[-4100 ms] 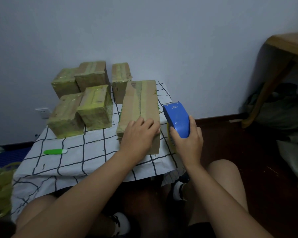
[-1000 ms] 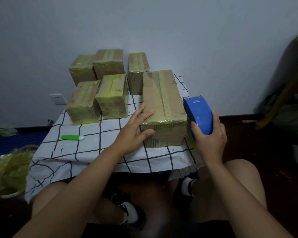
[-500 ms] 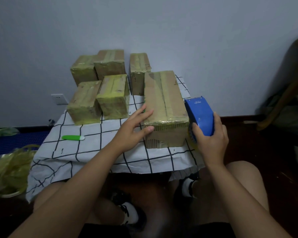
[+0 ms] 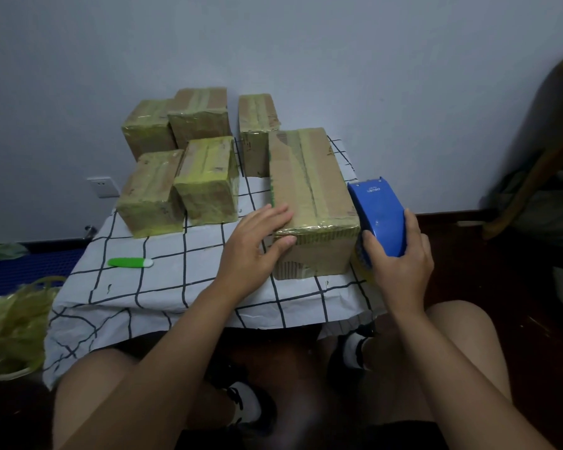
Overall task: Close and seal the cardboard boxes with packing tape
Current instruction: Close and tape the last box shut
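Checked cloth (image 4: 163, 297), grey wall (image 4: 306, 53).

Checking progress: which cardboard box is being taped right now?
The long cardboard box nearest the person: the left hand steadies it and the right hand holds the blue tape dispenser against it.

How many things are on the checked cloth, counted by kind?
Cardboard boxes: 6
Green cutter: 1
Total: 7
The blue tape dispenser is in the right hand, beside the cloth.
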